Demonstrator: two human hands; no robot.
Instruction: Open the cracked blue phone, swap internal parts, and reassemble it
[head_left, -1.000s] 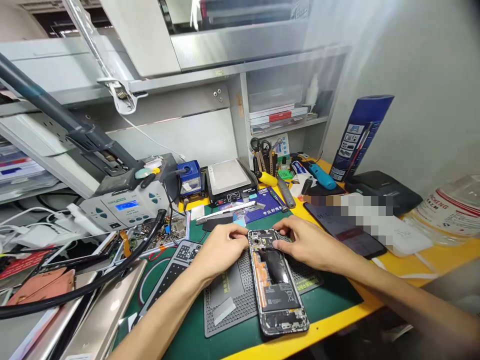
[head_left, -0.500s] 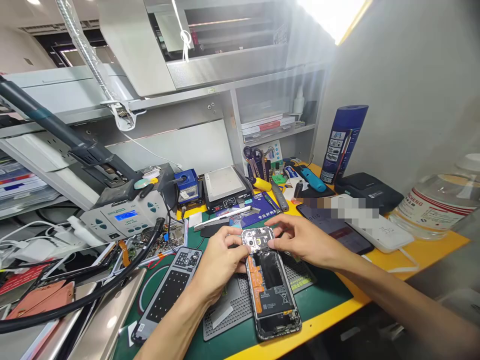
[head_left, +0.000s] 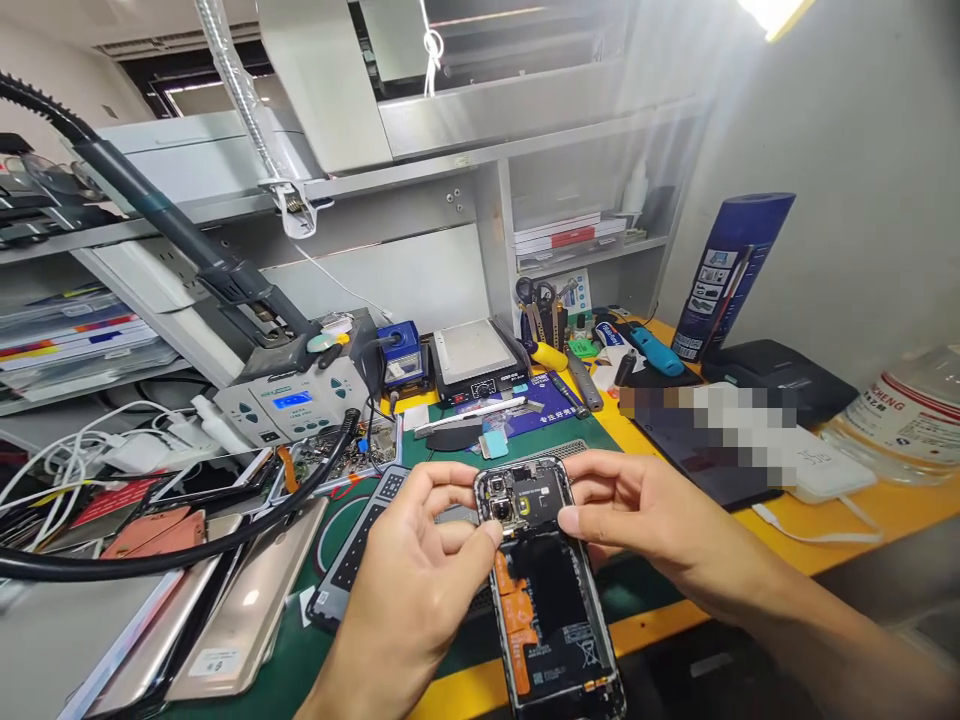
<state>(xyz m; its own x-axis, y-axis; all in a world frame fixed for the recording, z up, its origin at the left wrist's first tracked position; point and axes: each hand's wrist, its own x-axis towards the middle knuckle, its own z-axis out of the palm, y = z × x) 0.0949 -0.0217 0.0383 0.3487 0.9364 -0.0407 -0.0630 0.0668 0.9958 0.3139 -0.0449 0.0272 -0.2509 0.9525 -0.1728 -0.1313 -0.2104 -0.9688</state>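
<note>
Between my two hands is an opened smartphone (head_left: 559, 590) with its back off. A black battery, orange flex cable and a camera module at the top left show inside it; its bottom end runs out of the frame. My left hand (head_left: 427, 560) grips the upper left edge, thumb beside the cameras. On the upper right edge my right hand (head_left: 645, 510) is closed, its thumb on the rim and the other fingers partly behind. A dark phone panel (head_left: 352, 550) with a grid of black pads lies left of my left hand, partly covered by it.
The green mat (head_left: 285, 640) covers the yellow bench. At left are a grey rework station (head_left: 292, 400), its black hose and stacked phone covers (head_left: 240, 610). Behind stand a hot plate (head_left: 476, 365) and tools. A dark phone (head_left: 697, 450), power bank (head_left: 817, 455) and large bottle (head_left: 892, 415) occupy the right.
Both hands have brought the opened phone up nearer to me, off the perforated plate, still gripping its top edges. My view has turned a little left. The right-hand phone's screen has gone dark.
</note>
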